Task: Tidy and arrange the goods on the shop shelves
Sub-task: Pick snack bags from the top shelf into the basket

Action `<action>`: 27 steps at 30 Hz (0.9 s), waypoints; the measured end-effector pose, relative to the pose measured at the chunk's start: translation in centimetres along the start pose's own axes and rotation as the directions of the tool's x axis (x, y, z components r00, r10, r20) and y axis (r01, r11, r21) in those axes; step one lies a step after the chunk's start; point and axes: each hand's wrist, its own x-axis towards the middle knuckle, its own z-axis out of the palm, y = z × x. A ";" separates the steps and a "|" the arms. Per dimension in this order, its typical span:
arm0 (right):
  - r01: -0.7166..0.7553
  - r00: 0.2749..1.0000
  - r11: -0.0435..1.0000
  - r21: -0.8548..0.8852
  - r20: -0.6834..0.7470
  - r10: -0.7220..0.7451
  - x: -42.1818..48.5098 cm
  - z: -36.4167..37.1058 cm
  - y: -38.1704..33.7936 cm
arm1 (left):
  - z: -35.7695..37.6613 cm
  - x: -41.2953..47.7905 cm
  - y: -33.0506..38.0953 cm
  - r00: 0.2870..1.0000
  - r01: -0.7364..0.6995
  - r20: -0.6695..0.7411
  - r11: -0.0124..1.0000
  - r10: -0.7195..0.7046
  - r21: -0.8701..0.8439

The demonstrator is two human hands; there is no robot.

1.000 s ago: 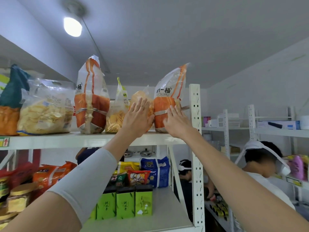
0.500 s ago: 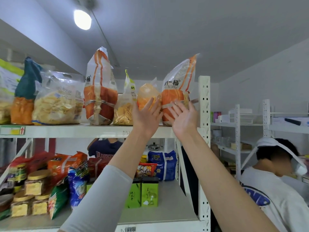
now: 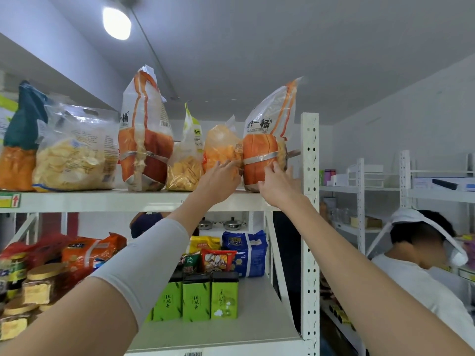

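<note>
On the top shelf [image 3: 102, 201] several snack bags stand in a row. My left hand [image 3: 221, 181] reaches up and presses its straight fingers against a clear bag of orange crisps [image 3: 219, 142]. My right hand [image 3: 277, 186] touches the lower front of an orange-and-white bag [image 3: 262, 147], which leans left at the shelf's right end, next to the white upright post [image 3: 309, 201]. Neither hand grips anything. Further left stand a small yellow crisp bag [image 3: 185, 170] and a tall orange-and-white bag [image 3: 144, 150].
A clear bag of pale crisps [image 3: 74, 160] and a teal-and-orange bag [image 3: 20, 150] fill the shelf's left part. The lower shelf carries green tins [image 3: 195, 299], a blue pack [image 3: 244, 253] and jars [image 3: 38, 286]. A person [image 3: 424, 265] bends by the right-hand shelves.
Both hands have stayed on the two right-end bags and slid a little lower on them. The right bag's top now leans further right. My view has shifted slightly.
</note>
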 end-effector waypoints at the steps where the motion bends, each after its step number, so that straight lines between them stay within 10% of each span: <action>1: -0.017 0.999 1.000 0.013 -0.047 0.018 0.0 0.2 0.0 | -0.3 -0.1 0.5 0.996 0.084 0.031 0.981 -0.080 -0.174; 4: -0.033 0.979 0.994 0.106 -0.195 0.053 -0.1 0.9 0.0 | -0.1 0.2 0.7 0.976 0.215 0.077 0.864 -0.203 -0.456; 19: -0.234 0.880 0.793 0.563 -0.224 0.418 10.8 2.3 -0.4 | 3.6 4.2 -5.1 0.987 0.094 -0.060 0.839 -0.149 -0.535; 27: -0.186 0.813 0.843 0.505 -0.402 0.421 10.8 3.8 -0.3 | 3.8 5.2 -5.0 0.972 0.112 -0.117 0.841 -0.203 -0.529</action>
